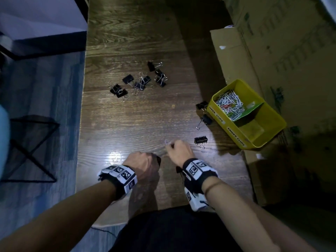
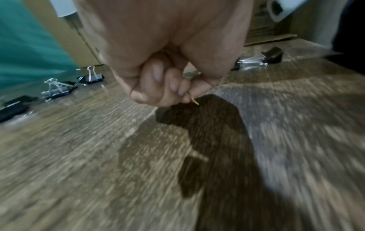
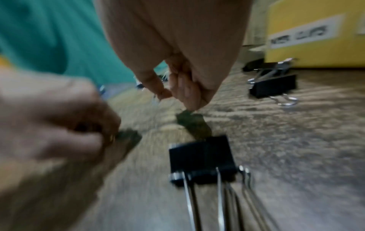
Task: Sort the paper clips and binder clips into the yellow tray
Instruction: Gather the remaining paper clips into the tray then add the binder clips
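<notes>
My left hand (image 1: 145, 160) is curled in a fist just above the wooden table (image 1: 127, 124); in the left wrist view its fingers (image 2: 164, 90) pinch a thin yellow paper clip (image 2: 193, 100). Beside it my right hand (image 1: 172, 145) pinches a pale paper clip (image 1: 167, 142) between thumb and fingertips (image 3: 164, 93). The yellow tray (image 1: 225, 124) stands at the right edge, with many paper clips (image 1: 230, 105) in its far compartment. A black binder clip (image 1: 201, 140) lies just right of my right hand. Two more (image 1: 204, 113) lie against the tray, and several (image 1: 138, 82) are scattered mid-table.
Cardboard boxes (image 1: 236, 57) line the right side behind and under the tray. The table's left edge drops to the floor, where a black metal frame (image 1: 32, 148) stands. A dark box (image 1: 41, 24) sits at the far left.
</notes>
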### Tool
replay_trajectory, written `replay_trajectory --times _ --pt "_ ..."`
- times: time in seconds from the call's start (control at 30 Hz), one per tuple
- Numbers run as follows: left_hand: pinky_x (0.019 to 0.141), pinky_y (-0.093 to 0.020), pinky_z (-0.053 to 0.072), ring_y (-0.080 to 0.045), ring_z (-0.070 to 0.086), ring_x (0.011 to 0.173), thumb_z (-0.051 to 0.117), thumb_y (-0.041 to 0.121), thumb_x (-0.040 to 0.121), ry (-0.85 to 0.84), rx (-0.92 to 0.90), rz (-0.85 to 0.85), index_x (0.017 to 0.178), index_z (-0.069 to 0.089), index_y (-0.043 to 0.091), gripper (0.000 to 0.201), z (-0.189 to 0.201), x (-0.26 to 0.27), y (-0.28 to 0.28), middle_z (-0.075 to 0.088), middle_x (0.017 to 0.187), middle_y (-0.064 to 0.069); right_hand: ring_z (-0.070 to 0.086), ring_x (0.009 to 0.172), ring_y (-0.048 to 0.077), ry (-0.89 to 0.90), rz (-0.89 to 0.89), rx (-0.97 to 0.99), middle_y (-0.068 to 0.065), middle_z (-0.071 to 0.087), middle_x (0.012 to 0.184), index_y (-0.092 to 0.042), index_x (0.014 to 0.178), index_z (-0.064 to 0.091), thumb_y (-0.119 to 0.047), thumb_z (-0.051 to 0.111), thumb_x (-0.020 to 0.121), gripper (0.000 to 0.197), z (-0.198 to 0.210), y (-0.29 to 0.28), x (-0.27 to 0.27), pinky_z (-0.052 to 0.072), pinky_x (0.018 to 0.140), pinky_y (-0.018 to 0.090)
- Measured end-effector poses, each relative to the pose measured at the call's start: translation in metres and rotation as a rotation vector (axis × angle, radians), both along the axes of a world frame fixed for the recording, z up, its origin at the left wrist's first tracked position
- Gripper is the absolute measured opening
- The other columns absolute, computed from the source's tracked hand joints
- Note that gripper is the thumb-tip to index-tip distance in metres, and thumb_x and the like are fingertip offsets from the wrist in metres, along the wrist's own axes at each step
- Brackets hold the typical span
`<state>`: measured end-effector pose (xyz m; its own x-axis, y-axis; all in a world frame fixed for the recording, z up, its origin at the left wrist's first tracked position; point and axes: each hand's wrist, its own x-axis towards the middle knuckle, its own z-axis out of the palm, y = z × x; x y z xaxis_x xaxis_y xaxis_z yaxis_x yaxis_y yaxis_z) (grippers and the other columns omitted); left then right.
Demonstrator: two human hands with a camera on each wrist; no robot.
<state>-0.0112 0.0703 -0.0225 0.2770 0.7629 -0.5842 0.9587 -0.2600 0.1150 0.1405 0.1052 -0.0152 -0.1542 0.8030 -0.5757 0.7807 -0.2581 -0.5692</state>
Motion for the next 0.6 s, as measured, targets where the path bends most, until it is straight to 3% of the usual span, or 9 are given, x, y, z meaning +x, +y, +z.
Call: replay_trajectory --times 0.07,0.1,0.17,0.23,0.33,0.43,0.47,0.53,0.6 --pt "0.074 -0.033 0.043 -0.034 0.061 0.094 0.040 0.033 0.091 -0.073 -0.066 0.236 0.102 0.058 0.013 0.029 -0.002 0.004 0.018 0.065 0.102 -0.017 0.051 0.070 0.015 0.198 -0.201 -0.012 0.003 0.058 0.079 -0.014 0.083 0.059 -0.031 0.037 0.100 0.033 0.015 0.013 0.021 0.039 0.065 0.027" --pt "0.071 -0.031 0.040 -0.032 0.060 0.088 0.041 0.030 0.092 -0.197 -0.121 0.423 0.093 0.059 0.011 0.027 -0.002 0.009 0.029 0.064 0.094 -0.017 0.049 0.075 0.015 0.253 -0.280 0.023 0.000 0.053 0.081 -0.015 0.085 0.059 -0.029 0.033 0.101 0.033 0.025 0.021 0.032 0.041 0.071 0.031" --pt "0.059 -0.026 0.037 -0.022 0.052 0.064 0.042 0.020 0.092 -0.547 -0.226 0.800 0.073 0.057 0.008 0.028 0.003 0.027 0.058 0.056 0.068 -0.009 0.049 0.085 0.017 0.282 -0.430 0.136 -0.003 0.051 0.089 -0.020 0.085 0.061 -0.026 0.031 0.099 0.033 0.037 0.043 0.056 0.041 0.081 0.036" --pt "0.043 -0.016 0.026 -0.015 0.036 0.041 0.041 0.012 0.087 -0.814 -0.242 1.012 0.054 0.045 0.015 0.034 0.021 0.059 0.089 0.043 0.045 0.000 0.047 0.079 0.019 0.314 -0.583 0.225 -0.003 0.049 0.075 -0.023 0.066 0.049 -0.025 0.033 0.095 0.033 0.046 0.067 0.080 0.038 0.075 0.036" --pt "0.042 -0.014 0.017 -0.012 0.026 0.033 0.042 0.011 0.082 -1.011 -0.207 0.967 0.052 0.041 0.018 0.031 0.055 0.116 0.131 0.036 0.041 0.001 0.049 0.074 0.024 0.308 -0.682 0.276 -0.001 0.048 0.066 -0.020 0.062 0.047 -0.025 0.038 0.089 0.028 0.053 0.106 0.111 0.041 0.071 0.034" --pt "0.037 -0.017 0.026 -0.013 0.036 0.034 0.046 0.014 0.083 -1.048 -0.135 0.830 0.055 0.047 0.017 0.028 0.071 0.162 0.166 0.043 0.046 0.000 0.055 0.067 0.027 0.262 -0.700 0.251 0.006 0.058 0.069 -0.010 0.083 0.064 -0.021 0.042 0.091 0.025 0.053 0.134 0.135 0.046 0.053 0.019" --pt "0.036 -0.019 0.031 -0.014 0.041 0.036 0.046 0.015 0.084 -1.012 -0.110 0.780 0.057 0.049 0.017 0.028 0.072 0.173 0.175 0.047 0.049 -0.001 0.056 0.067 0.025 0.255 -0.712 0.240 0.009 0.063 0.075 -0.007 0.093 0.067 -0.017 0.044 0.092 0.025 0.050 0.141 0.141 0.045 0.050 0.019" --pt "0.039 -0.021 0.041 -0.017 0.054 0.043 0.045 0.019 0.089 -0.914 -0.082 0.658 0.062 0.052 0.017 0.028 0.072 0.192 0.189 0.056 0.057 -0.005 0.061 0.084 0.024 0.178 -0.710 0.219 0.009 0.070 0.102 -0.011 0.104 0.071 -0.014 0.047 0.092 0.027 0.039 0.149 0.150 0.050 0.069 0.026" --pt "0.051 -0.024 0.047 -0.021 0.062 0.059 0.045 0.021 0.092 -0.781 -0.033 0.511 0.066 0.053 0.018 0.027 0.069 0.202 0.196 0.062 0.069 -0.008 0.062 0.103 0.025 0.160 -0.721 0.176 0.005 0.067 0.117 -0.017 0.108 0.071 -0.013 0.045 0.089 0.032 0.029 0.152 0.157 0.050 0.091 0.038"
